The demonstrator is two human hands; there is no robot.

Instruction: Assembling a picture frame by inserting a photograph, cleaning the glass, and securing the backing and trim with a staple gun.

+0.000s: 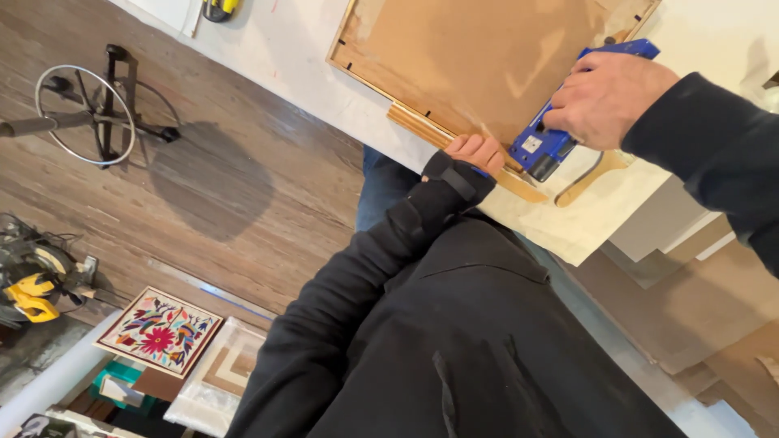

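A gold wooden picture frame [410,120] lies face down on a white worktable [284,49], its brown backing board [479,57] up. My right hand [608,97] grips a blue staple gun [544,146], whose nose presses down at the frame's near edge. My left hand [475,152], in a black wrist brace, rests its fingers on that same edge right beside the gun's nose. Black sleeves and my black top fill the lower middle of the view.
A stool base with a metal ring [89,113] stands on the wood floor. A mitre saw [32,276] sits at the left. A colourful floral picture [158,331] and stacked frames [227,369] lie below. A yellow tool [219,8] rests on the table's far part.
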